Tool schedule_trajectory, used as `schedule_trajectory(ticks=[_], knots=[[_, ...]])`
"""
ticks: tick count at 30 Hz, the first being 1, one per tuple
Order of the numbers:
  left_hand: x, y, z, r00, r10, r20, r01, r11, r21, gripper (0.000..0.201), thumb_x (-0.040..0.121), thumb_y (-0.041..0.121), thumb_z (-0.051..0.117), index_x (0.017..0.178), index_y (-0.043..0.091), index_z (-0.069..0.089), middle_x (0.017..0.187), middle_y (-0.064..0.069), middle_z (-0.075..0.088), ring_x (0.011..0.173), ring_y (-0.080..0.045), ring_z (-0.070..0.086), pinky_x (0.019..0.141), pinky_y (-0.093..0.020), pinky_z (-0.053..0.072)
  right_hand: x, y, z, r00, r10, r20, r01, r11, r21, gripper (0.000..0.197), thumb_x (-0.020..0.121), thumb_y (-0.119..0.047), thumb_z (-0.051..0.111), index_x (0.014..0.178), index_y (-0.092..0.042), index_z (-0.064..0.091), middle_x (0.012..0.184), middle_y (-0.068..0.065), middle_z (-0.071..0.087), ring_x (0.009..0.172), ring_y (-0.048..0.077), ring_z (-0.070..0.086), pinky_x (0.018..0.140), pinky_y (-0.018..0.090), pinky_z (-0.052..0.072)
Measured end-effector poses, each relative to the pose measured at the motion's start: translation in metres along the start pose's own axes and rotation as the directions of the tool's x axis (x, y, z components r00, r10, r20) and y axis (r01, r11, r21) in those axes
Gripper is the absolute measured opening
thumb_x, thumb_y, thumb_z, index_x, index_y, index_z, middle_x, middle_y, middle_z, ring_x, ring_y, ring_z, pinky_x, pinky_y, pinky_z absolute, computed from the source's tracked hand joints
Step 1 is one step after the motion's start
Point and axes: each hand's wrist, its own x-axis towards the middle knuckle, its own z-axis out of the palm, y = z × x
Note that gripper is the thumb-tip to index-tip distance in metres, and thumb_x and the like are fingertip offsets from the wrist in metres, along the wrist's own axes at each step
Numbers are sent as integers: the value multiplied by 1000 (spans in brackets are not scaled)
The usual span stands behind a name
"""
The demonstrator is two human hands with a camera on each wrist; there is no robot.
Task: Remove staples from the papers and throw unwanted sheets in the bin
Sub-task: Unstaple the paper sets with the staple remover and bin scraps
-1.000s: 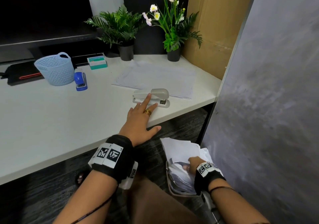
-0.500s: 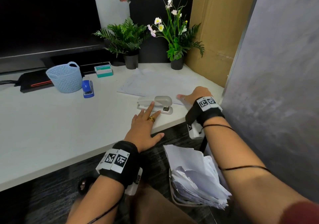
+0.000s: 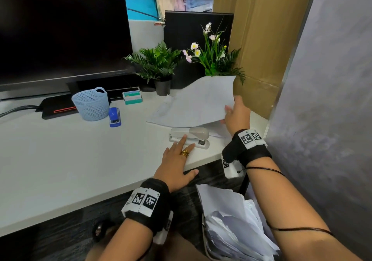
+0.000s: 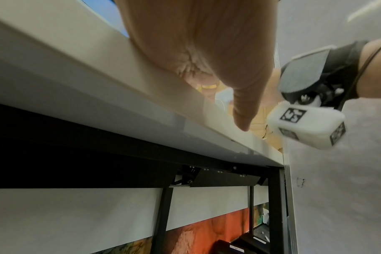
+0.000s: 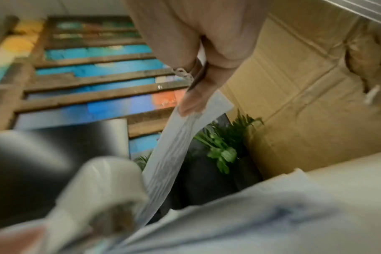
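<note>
Your right hand (image 3: 236, 116) pinched a sheet (image 3: 201, 101) lifted off the stack (image 3: 161, 109) on the desk (image 3: 60, 160), your left hand (image 3: 177, 164) lay flat with fingers touching the stapler (image 3: 189, 138), so a hidden staple could have torn the sheet or dragged others toward the bin (image 3: 237, 226).

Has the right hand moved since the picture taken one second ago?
Yes. The right hand has risen from the bin below the desk and now pinches a sheet above it.
</note>
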Motion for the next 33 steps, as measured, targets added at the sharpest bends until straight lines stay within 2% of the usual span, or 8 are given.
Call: schedule_trajectory(ticks=[6, 11, 14, 21, 23, 27, 29, 33], knots=[[-14, 0, -5, 969, 23, -246, -97, 951, -294, 55, 92, 31, 55, 142, 30, 32, 152, 17, 6, 142, -7, 11, 114, -19, 10, -32, -52, -15, 989, -82, -125, 136, 841, 523, 26, 98, -3, 42, 122, -12, 47, 106, -7, 54, 86, 6, 59, 61, 21, 57], [-38, 9, -56, 728, 73, -681, -239, 959, -152, 36, 90, 33, 52, 124, 23, 56, 141, 5, 39, 129, -9, 34, 105, -10, 24, -67, -57, 3, 988, -115, 101, 35, 811, 584, 25, 96, -3, 45, 117, -17, 49, 108, 2, 59, 81, 2, 60, 53, 17, 52], [-49, 4, -91, 649, 68, -758, -138, 990, -29, 37, 87, 29, 60, 123, 20, 57, 138, -3, 43, 127, -17, 34, 106, -23, 27, -86, -46, 18, 917, -140, 374, -66, 870, 488, 23, 95, -3, 48, 108, -21, 53, 113, 14, 61, 80, 16, 62, 57, 32, 55], [-64, -39, -99, 742, -425, -519, 329, 905, -271, 113, 64, 55, 77, 148, 35, 5, 157, 2, 1, 144, -20, 3, 115, -54, 5, -99, -18, 28, 749, -202, 631, -50, 932, 358, 34, 96, -2, 47, 120, -26, 51, 117, 0, 61, 101, 11, 60, 73, 13, 50], [-63, -51, -98, 756, -459, -466, 368, 888, -276, 112, 65, 58, 74, 148, 34, 3, 157, 1, 6, 144, -22, 9, 115, -53, 7, -94, -15, 25, 717, -224, 660, -11, 943, 332, 39, 95, -2, 48, 120, -32, 52, 116, -7, 62, 109, 11, 58, 88, 19, 48], [-61, -52, -97, 818, -458, -349, 304, 857, -415, 80, 78, 37, 73, 143, 19, 30, 140, -4, 45, 127, -25, 44, 102, -32, 37, -82, -20, 19, 635, -303, 710, 195, 953, 232, 41, 93, -3, 52, 120, -34, 56, 120, -19, 56, 116, -2, 47, 97, 3, 33], [-62, -54, -95, 793, -480, -376, 283, 836, -470, 57, 83, 30, 69, 131, 11, 45, 128, -5, 55, 116, -24, 53, 89, -24, 41, -78, -27, 20, 660, -305, 686, 314, 942, 117, 19, 91, -23, 59, 109, -26, 66, 108, -10, 64, 104, 9, 55, 92, 17, 42], [-63, -60, -90, 768, -481, -423, 271, 842, -466, 50, 88, 37, 60, 127, 7, 53, 126, -7, 60, 113, -25, 57, 97, -38, 47, -55, -45, 25, 816, -371, 443, 424, 905, -23, 26, 87, -41, 60, 97, -19, 70, 99, -2, 63, 97, 15, 52, 86, 27, 40]])
